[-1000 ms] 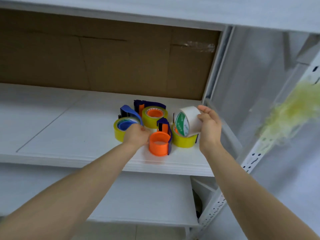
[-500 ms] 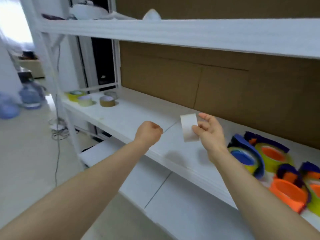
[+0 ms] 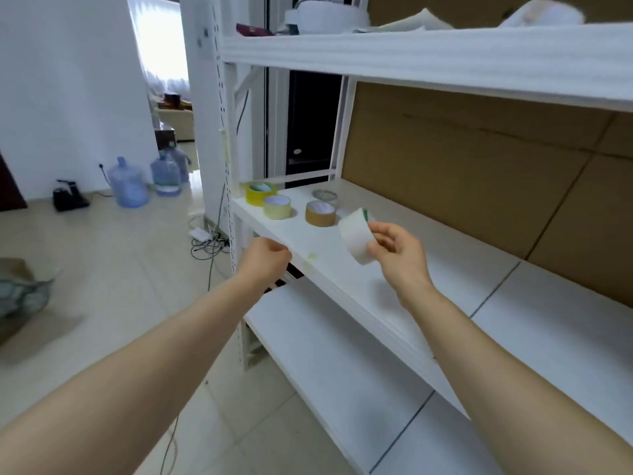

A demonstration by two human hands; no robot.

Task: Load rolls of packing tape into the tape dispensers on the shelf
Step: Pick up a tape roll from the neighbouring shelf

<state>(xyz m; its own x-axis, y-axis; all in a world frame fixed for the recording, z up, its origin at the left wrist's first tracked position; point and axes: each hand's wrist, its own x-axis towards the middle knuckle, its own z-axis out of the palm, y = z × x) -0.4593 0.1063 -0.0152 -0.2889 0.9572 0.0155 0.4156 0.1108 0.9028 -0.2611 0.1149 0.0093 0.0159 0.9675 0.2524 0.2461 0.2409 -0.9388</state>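
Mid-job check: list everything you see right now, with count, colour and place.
white tape roll: one, white, above the middle shelf
shelf rolls: four, yellow roll, pale yellow roll, brown roll, greyish roll, middle shelf's far end
shelf unit: one, white
cardboard backing: brown, behind the shelves
water bottles: at least two, blue, floor
cables: black, floor
left hand: curled, empty
right hand: holds the white tape roll

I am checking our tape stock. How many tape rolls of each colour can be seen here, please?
Yellow roll: 1
Pale yellow roll: 1
Brown roll: 1
Clear greyish roll: 1
White roll, held in the right hand: 1
Total: 5
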